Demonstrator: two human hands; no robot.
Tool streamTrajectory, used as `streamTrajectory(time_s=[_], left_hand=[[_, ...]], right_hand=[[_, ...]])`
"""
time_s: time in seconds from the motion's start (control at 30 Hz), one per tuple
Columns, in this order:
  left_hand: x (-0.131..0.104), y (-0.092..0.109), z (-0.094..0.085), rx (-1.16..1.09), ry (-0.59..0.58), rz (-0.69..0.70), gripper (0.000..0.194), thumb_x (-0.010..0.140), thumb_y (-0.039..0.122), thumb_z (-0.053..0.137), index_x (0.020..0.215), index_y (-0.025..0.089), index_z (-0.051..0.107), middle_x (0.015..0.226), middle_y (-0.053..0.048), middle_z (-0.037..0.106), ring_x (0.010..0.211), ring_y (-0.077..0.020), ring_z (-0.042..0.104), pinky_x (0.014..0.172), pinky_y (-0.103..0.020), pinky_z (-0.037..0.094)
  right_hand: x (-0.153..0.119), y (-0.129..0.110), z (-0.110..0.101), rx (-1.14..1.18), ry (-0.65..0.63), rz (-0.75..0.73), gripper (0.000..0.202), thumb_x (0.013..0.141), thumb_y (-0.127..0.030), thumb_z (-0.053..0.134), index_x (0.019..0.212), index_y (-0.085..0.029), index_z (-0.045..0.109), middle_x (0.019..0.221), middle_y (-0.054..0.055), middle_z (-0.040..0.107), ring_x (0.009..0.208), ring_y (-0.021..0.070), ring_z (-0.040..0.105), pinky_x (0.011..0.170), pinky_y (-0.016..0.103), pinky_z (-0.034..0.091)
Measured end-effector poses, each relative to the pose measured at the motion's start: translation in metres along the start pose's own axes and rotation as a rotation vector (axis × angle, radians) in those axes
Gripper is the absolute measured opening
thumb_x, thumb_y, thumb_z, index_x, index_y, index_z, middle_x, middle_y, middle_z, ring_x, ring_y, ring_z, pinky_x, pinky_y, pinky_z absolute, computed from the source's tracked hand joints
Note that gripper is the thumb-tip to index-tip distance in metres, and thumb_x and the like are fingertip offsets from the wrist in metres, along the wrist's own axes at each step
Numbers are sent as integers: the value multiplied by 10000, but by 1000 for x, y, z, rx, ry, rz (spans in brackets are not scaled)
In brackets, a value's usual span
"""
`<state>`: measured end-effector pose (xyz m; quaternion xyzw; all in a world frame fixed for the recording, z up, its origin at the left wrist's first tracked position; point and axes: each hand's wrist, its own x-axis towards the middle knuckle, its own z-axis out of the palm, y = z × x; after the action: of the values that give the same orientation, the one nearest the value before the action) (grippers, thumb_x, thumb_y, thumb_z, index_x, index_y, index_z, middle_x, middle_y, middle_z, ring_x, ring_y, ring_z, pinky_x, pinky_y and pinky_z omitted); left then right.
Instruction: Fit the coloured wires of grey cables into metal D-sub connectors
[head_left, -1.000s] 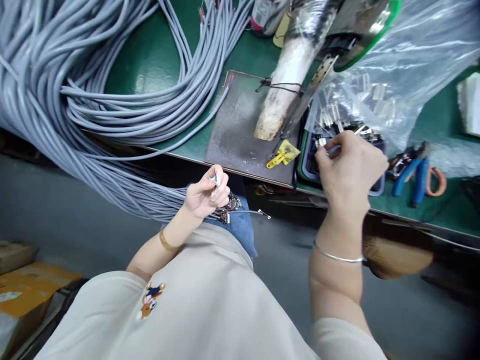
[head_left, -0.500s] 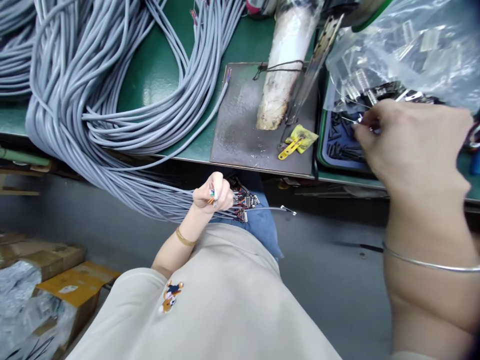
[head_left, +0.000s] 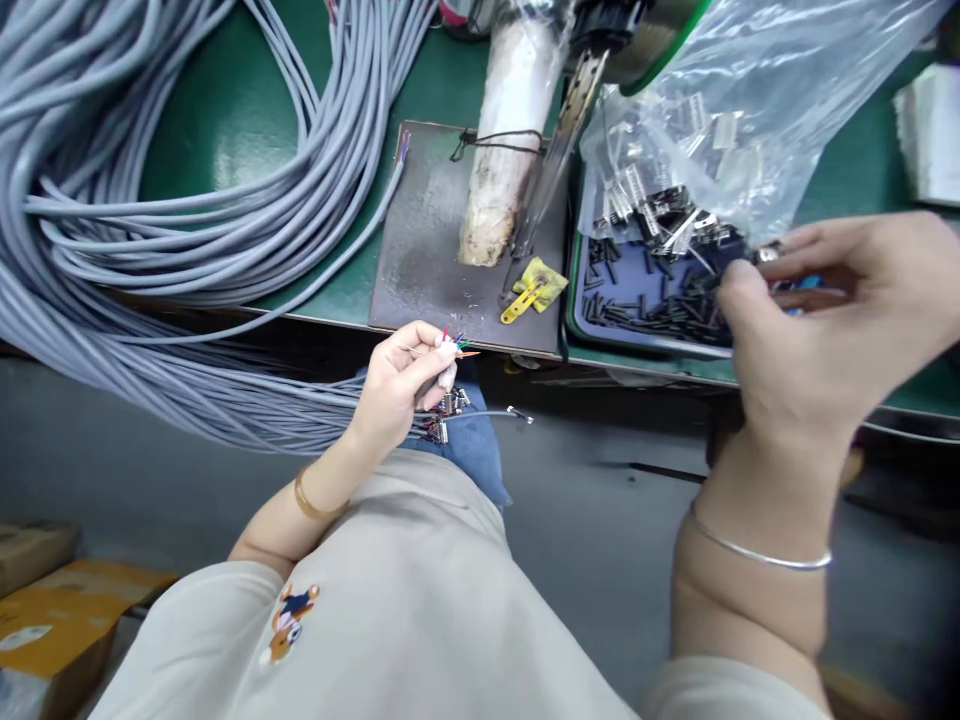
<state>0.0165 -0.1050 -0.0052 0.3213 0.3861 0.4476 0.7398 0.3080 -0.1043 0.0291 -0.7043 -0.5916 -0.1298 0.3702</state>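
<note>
Above my lap, my left hand (head_left: 409, 380) pinches a cable end with coloured wires (head_left: 459, 345) fanning out. My right hand (head_left: 825, 300) is over the right side of a blue tray (head_left: 652, 275), thumb and forefinger close together; what lies between them is too blurred to name. Short black tubes (head_left: 682, 310) and metal connector pieces (head_left: 667, 215) lie in the tray, with a clear plastic bag (head_left: 765, 110) over its back part. Grey cables (head_left: 247, 240) loop over the bench at the left, and wired connectors (head_left: 442, 415) rest on my lap.
A dark plate (head_left: 427, 230) bears a white wrapped cylinder (head_left: 502, 150), a metal strip (head_left: 562, 140) and a yellow piece (head_left: 534, 290). The green bench edge (head_left: 652, 368) runs in front. Cardboard boxes (head_left: 82, 600) stand at the lower left.
The view has shifted right. My right hand has moved rightward over the tray from its left part. My left hand has turned and risen, showing the wire ends fanned out.
</note>
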Motion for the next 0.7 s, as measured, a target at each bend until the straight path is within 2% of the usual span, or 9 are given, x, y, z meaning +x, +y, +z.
streamTrajectory(time_s=[0.07,0.13,0.23,0.3,0.4,0.5,0.6,0.7], left_hand=[[2,-2,2,18,-10,8,266,756,312,788,719,174,564,528,53,565,380,-27,393,370,-157,225],[4,-3,3,20,-21,8,236,761,286,773,719,171,571,530,51,568,382,-25,384,371,-157,223],[7,-4,3,14,-23,-7,206,759,253,757,715,170,574,538,50,565,396,-26,382,375,-155,223],[9,-3,3,2,-12,-21,191,747,239,749,709,169,575,548,50,562,399,-25,379,371,-155,214],[12,1,3,-49,12,-64,163,701,205,729,693,165,571,577,43,567,412,-30,401,362,-156,209],[13,6,2,-111,5,-116,157,674,186,710,693,163,555,593,40,568,419,-35,424,358,-153,232],[14,10,1,-141,-24,-145,157,691,186,699,702,164,544,560,49,534,404,-33,408,360,-149,242],[13,11,0,-156,-32,-160,159,690,175,692,699,164,534,550,54,510,400,-32,396,360,-147,234]], right_hand=[[-10,-7,-6,297,91,53,117,679,-184,693,692,-205,578,787,21,659,754,184,694,557,296,477],[-21,-19,-10,533,118,162,136,671,-166,709,691,-201,580,808,21,642,731,162,677,587,327,586],[-33,-40,-14,759,93,284,170,650,-129,731,663,-195,574,821,9,638,623,125,665,558,319,650],[-39,-50,-14,847,45,315,177,654,-120,739,661,-191,577,811,6,661,563,107,650,530,295,658],[-46,-62,-8,861,23,296,202,683,-98,765,672,-188,584,770,14,698,615,129,690,527,265,662],[-55,-71,3,733,130,258,175,762,-108,783,731,-177,626,805,30,747,713,162,755,610,280,687],[-62,-76,12,607,250,156,84,815,-132,779,846,-170,711,894,45,781,773,178,778,670,316,696],[-65,-75,15,547,264,75,113,833,-144,767,935,-191,760,978,53,794,817,205,782,681,367,688]])
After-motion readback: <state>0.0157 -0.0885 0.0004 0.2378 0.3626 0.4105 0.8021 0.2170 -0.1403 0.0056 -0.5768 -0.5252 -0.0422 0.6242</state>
